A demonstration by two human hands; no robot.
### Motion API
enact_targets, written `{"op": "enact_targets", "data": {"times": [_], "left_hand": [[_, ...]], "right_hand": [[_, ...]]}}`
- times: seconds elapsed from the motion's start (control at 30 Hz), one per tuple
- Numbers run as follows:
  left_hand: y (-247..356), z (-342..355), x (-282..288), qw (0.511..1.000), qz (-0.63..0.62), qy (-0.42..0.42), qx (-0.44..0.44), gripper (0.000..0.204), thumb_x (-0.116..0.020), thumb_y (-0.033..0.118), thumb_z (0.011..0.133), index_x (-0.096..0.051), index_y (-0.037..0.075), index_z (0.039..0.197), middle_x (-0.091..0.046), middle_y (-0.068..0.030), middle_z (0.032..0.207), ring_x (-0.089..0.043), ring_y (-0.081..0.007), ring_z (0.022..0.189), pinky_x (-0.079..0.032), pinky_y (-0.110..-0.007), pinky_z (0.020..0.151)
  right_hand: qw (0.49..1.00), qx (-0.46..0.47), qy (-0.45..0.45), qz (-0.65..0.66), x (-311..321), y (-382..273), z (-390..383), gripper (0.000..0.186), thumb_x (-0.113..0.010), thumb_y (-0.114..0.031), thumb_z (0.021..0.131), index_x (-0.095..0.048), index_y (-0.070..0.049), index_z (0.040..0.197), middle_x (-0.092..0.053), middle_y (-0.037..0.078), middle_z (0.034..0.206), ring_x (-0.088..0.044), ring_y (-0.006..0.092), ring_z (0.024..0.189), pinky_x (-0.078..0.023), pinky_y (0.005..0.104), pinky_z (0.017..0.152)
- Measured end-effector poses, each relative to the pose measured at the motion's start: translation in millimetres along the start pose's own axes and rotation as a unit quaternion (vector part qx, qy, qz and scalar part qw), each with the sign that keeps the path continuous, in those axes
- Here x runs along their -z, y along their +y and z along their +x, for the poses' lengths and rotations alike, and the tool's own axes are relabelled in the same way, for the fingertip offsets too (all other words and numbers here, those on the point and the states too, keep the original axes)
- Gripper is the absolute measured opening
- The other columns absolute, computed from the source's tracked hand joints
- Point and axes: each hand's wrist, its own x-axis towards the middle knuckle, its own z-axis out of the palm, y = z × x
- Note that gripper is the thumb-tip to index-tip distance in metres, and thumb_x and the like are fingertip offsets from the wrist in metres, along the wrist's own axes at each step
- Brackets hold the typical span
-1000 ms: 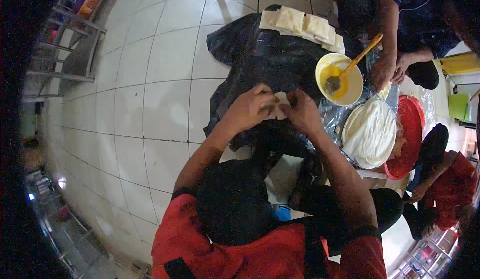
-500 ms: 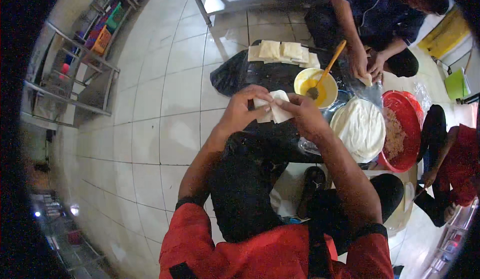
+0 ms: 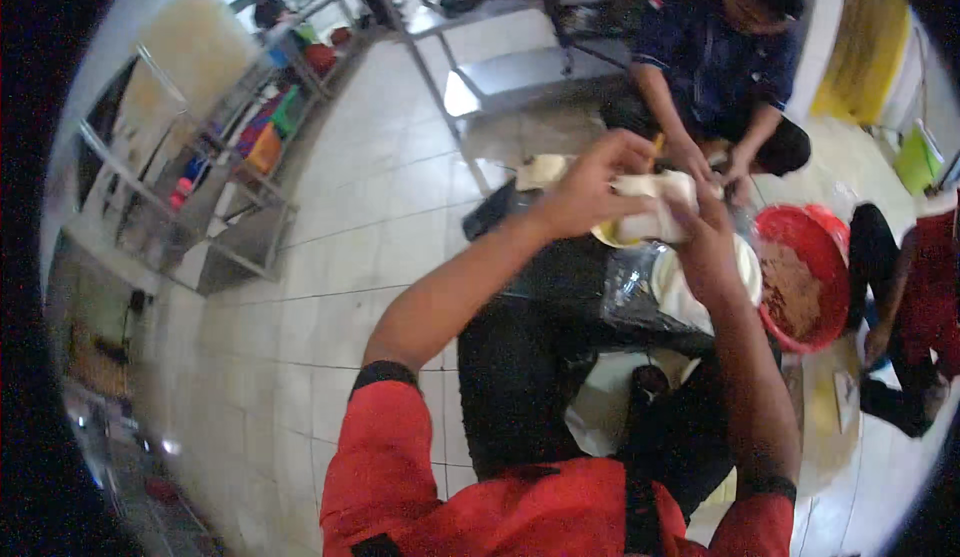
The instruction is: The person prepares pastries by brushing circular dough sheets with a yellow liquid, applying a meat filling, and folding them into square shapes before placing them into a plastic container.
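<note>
Between both hands I hold a pale folded dough wrapper [image 3: 652, 219], raised in front of me above the low black-covered table [image 3: 545, 282]. My left hand [image 3: 598, 189] grips its left side, fingers curled over the top. On the right edge my right hand [image 3: 708, 235] pinches it with thumb and fingers. Behind the wrapper, a bowl of yellow liquid [image 3: 606, 233] is mostly hidden. A stack of round white dough sheets [image 3: 682, 292] lies under my right hand and wrist. Folded dough squares [image 3: 540, 171] sit at the far left of the table, partly covered by my left arm.
Right of the dough stack stands a red basin [image 3: 838, 302] holding brown crumbly filling [image 3: 795, 287]. Across the table a co-worker in dark clothes [image 3: 715, 67] works with both hands. Another person in red [image 3: 930, 287] sits at the right. Metal shelves [image 3: 240, 197] line the left.
Both hands have risen and moved right and away with the dough wrapper, now over the bowl. The view has tilted up, showing more of the room's far side.
</note>
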Motion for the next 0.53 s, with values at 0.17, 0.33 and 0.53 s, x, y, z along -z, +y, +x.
{"op": "enact_targets", "data": {"times": [0.17, 0.33, 0.53], "left_hand": [[22, 29, -63, 0.998, -0.054, -0.037, -0.007, 0.053, -0.086, 0.014, 0.076, -0.057, 0.008, 0.12, -0.06, -0.0036, 0.104, -0.06, -0.0148, 0.098, -0.053, -0.033, 0.087], [30, 34, -111, 0.996, -0.009, -0.086, 0.019, 0.055, -0.086, 0.021, 0.077, -0.058, 0.006, 0.122, -0.061, -0.0054, 0.105, -0.061, -0.0157, 0.096, -0.053, -0.032, 0.086], [21, 40, -126, 0.967, -0.003, -0.253, 0.01, 0.064, -0.085, 0.038, 0.08, -0.058, 0.009, 0.13, -0.061, -0.0085, 0.124, -0.061, -0.0187, 0.109, -0.053, -0.033, 0.09]], "right_hand": [[0.984, 0.096, 0.036, -0.147, 63, -11, -24, 0.04, -0.06, -0.017, 0.1, -0.053, 0.0, 0.135, -0.062, 0.013, 0.124, -0.066, 0.0214, 0.107, -0.058, 0.0324, 0.084], [0.974, 0.106, 0.093, -0.179, 120, 0, -61, 0.038, -0.061, -0.013, 0.099, -0.053, 0.0, 0.135, -0.062, 0.012, 0.125, -0.065, 0.0209, 0.109, -0.058, 0.0337, 0.086], [0.993, -0.011, 0.078, 0.085, 174, -18, -109, 0.043, -0.061, -0.013, 0.1, -0.049, 0.0, 0.138, -0.055, 0.015, 0.139, -0.062, 0.0282, 0.121, -0.054, 0.0384, 0.099]]}}
